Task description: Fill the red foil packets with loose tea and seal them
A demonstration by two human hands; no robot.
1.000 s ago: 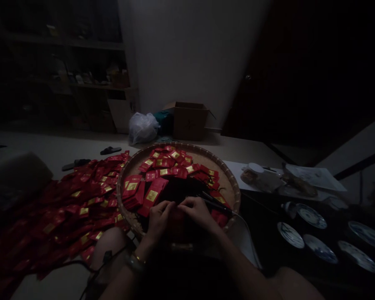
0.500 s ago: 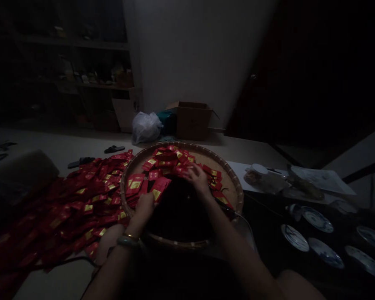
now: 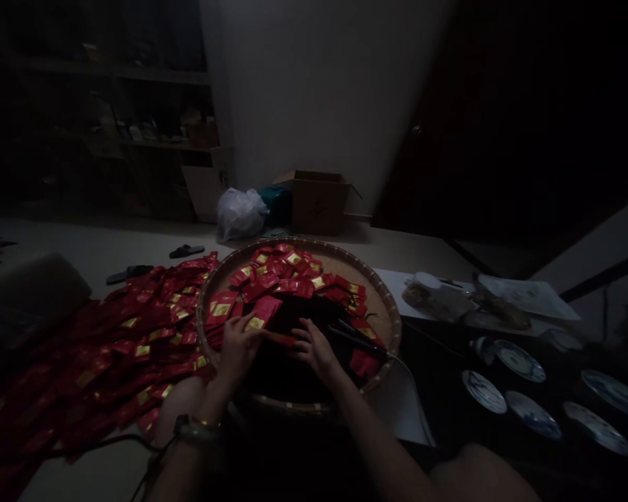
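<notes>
My left hand (image 3: 238, 352) is closed on red packets with gold labels (image 3: 263, 312), held over the near left part of a round woven bamboo tray. A thin red packet (image 3: 281, 338) spans the gap between my hands, its left end at my left fingers. My right hand (image 3: 317, 352) has its fingers stretched and apart, the tips at that packet's right end; whether they touch it is hard to tell. Beside my right hand lies a long black two-armed tool (image 3: 359, 338) with a cord. More red packets (image 3: 287, 268) fill the tray's far side (image 3: 379, 296).
A big heap of red packets (image 3: 130, 341) covers the floor at left, with dark slippers (image 3: 187, 251) behind it. Blue-and-white dishes (image 3: 534, 415) and a lidded jar (image 3: 423, 291) stand at right. A cardboard box (image 3: 320, 202) and a white plastic bag (image 3: 241, 213) sit by the wall.
My right hand has come back from the far packets toward my left hand. A thin red packet now shows between the hands. The black tool and a packet beside it are now visible.
</notes>
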